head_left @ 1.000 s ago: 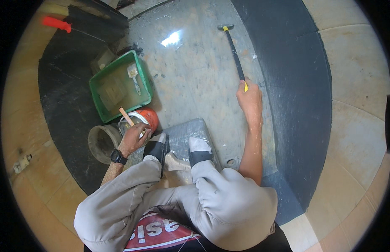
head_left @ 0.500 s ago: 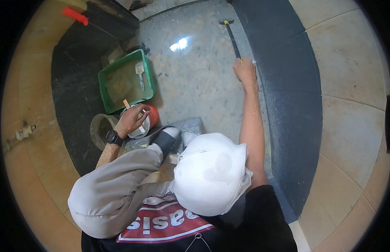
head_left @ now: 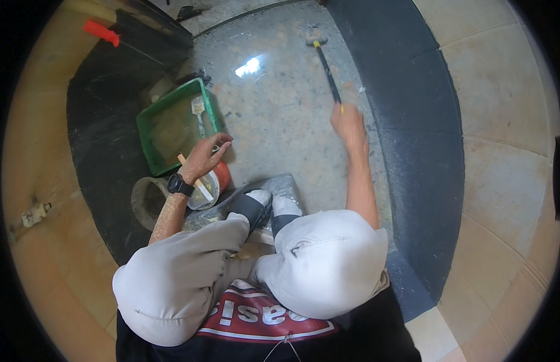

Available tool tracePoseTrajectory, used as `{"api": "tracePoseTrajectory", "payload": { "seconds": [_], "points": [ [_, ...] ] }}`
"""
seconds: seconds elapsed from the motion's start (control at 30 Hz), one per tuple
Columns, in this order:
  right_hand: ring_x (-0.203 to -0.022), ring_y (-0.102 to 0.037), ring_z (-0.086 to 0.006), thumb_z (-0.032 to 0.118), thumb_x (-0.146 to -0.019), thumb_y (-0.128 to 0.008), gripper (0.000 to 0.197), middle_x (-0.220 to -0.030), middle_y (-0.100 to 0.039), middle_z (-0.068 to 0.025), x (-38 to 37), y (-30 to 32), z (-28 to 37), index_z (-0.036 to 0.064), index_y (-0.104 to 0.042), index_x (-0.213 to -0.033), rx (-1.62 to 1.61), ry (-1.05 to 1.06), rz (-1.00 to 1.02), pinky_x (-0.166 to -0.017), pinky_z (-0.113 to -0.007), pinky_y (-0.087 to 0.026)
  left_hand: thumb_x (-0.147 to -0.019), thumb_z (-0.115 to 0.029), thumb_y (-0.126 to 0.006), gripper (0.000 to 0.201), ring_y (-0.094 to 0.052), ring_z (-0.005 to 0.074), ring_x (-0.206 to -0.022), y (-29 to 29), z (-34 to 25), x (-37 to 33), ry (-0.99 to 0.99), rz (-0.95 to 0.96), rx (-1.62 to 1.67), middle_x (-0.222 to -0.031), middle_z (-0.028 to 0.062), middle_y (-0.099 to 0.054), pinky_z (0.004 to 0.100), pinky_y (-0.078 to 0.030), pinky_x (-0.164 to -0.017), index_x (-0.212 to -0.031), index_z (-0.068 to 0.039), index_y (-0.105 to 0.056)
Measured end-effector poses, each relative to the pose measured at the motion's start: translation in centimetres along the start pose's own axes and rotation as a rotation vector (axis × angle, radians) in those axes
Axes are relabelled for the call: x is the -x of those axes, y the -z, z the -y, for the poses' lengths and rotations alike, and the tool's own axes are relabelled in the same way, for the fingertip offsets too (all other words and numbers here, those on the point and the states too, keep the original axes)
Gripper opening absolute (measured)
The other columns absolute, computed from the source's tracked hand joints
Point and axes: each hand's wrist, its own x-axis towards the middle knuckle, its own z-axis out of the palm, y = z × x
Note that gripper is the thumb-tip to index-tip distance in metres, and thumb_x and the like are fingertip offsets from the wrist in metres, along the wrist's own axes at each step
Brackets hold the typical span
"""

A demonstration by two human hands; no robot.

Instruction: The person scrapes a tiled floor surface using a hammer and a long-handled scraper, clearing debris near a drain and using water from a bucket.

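My right hand (head_left: 350, 127) is closed around the black handle of a T-headed tool (head_left: 328, 72) with yellow accents. Its short crosswise head is at the far part of the wet grey floor (head_left: 274, 133); whether it is a scraper or a hammer I cannot tell. My left hand (head_left: 205, 155), with a black watch on the wrist, hovers with fingers apart and loosely bent near the corner of a green tub (head_left: 145, 139). Below that hand is an orange-red bucket (head_left: 222, 175) with a flat stick (head_left: 203, 189) in it. A paintbrush (head_left: 198, 114) lies in the tub.
A second, dull bucket (head_left: 138, 202) stands at the left. Dark coated walls (head_left: 407, 120) border the floor, with beige tiles (head_left: 503, 169) beyond. A red-handled screwdriver-like tool (head_left: 102, 33) lies at the upper left. My feet rest by a grey sheet (head_left: 286, 184).
My right hand has drawn the tool back toward me and slightly left. The left hand has shifted right and away from me, off the bucket. My right knee has moved right.
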Motion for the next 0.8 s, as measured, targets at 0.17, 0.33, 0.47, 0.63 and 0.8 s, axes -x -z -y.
{"api": "tracePoseTrajectory", "payload": {
  "seconds": [0.17,0.33,0.47,0.63,0.8],
  "points": [
    [-0.108,-0.07,-0.0506,0.031,-0.1,-0.054,0.045,-0.107,-0.073,-0.0334,-2.9,-0.3,-1.0,-0.0087,-0.074,-0.109,-0.013,0.118,-0.12,-0.094,-0.054,-0.055,-0.106,-0.026,-0.062,0.027,-0.071,0.0286,-0.1,-1.4,-0.3,-3.2,-0.042,0.12,0.036,-0.111,0.0154,-0.074,0.0401,-0.056,-0.089,-0.12,-0.003,-0.068],
    [-0.108,-0.069,-0.0513,0.033,-0.1,-0.053,0.05,-0.107,-0.072,-0.0353,-5.1,3.3,6.3,-0.0129,-0.073,-0.104,-0.06,-0.074,0.109,-0.094,-0.055,-0.055,-0.106,-0.027,-0.061,0.03,-0.072,0.0286,-0.096,-1.2,0.0,-6.3,-0.199,0.138,0.034,-0.109,0.0159,-0.075,0.04,-0.057,-0.084,-0.119,-0.002,-0.069],
    [-0.106,-0.071,-0.0491,0.036,-0.103,-0.053,0.049,-0.103,-0.073,-0.0353,0.1,1.5,0.2,-0.0074,-0.073,-0.114,0.093,0.011,0.079,-0.092,-0.052,-0.055,-0.106,-0.028,-0.06,0.031,-0.073,0.0282,-0.094,-1.8,-1.8,-8.4,-0.264,0.144,0.148,-0.107,0.0169,-0.075,0.0395,-0.057,-0.084,-0.119,-0.001,-0.069],
    [-0.109,-0.07,-0.0478,0.035,-0.105,-0.055,0.045,-0.108,-0.073,-0.0322,6.9,6.9,3.7,-0.0039,-0.071,-0.12,0.052,-0.071,0.159,-0.095,-0.05,-0.055,-0.107,-0.037,-0.059,0.041,-0.075,0.0243,-0.088,-4.7,-3.4,-13.0,-0.345,0.161,0.21,-0.105,0.0157,-0.076,0.0382,-0.058,-0.078,-0.121,0.0,-0.067],
    [-0.111,-0.07,-0.0465,0.031,-0.105,-0.056,0.04,-0.115,-0.073,-0.0278,8.5,5.7,2.1,-0.0011,-0.069,-0.126,0.085,0.057,0.032,-0.094,-0.049,-0.054,-0.107,-0.054,-0.053,0.068,-0.076,0.0281,-0.09,-8.8,-7.7,-17.6,0.046,0.353,0.665,-0.119,0.0217,-0.071,0.0416,-0.06,-0.08,-0.14,0.004,-0.049]
  ]
}}
